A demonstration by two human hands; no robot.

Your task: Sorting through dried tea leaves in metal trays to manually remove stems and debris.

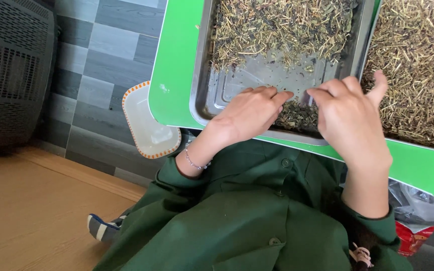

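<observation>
Fingers, left hand point(249, 111): pressed together, tips down on a small dark heap of dried leaf bits point(297, 115) at the near edge of the metal tray point(204, 80); whether they pinch any of it cannot be told.
Fingers, right hand point(350, 118): loosely curled and close together, tips touching the same heap from the other side; thumb raised and apart, pointing away over the tray's rim.
Heap: lies between the two hands, inside the tray, against its near wall.
Tray contents: bare scratched metal just beyond the hands; past that, a wide layer of mixed dried leaves and stems point(282, 27) fills the far part of the tray.
Beside the tray, on the right hand's side: a loose mass of pale straw-like stems point(418, 65), touching the tray's wall.
Under the tray: green table point(174, 75), its edge just nearer than the tray.
Wrist: beaded bracelet point(196, 163) on the left arm; dark green sleeves on both.
Below the table's edge, left-hand side: white dish with an orange dotted rim point(149, 128), partly under the table.
Floor: grey planks, wood boards nearer.
</observation>
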